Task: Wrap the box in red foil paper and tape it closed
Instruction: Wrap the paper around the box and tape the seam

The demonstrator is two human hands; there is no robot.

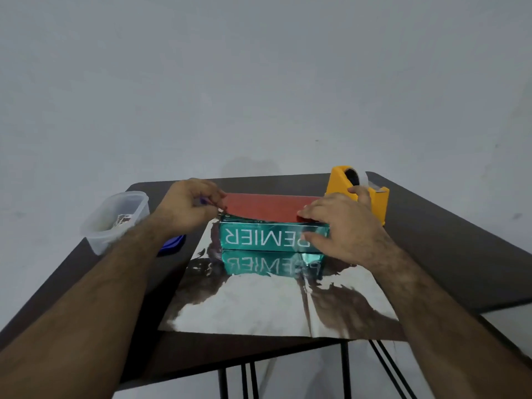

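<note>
- My left hand pinches the foil edge over the box's left end.
- My right hand presses flat, fingers spread, on foil and box's right end.

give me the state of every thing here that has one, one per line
box: on the foil, front face bare, unwrapped
foil paper: silver side up near the person, red flap folded over the box top
left hand: pinching the flap's left edge
right hand: pressing flap and box
tape dispenser: upright, untouched
plastic container: open, lid off
</note>
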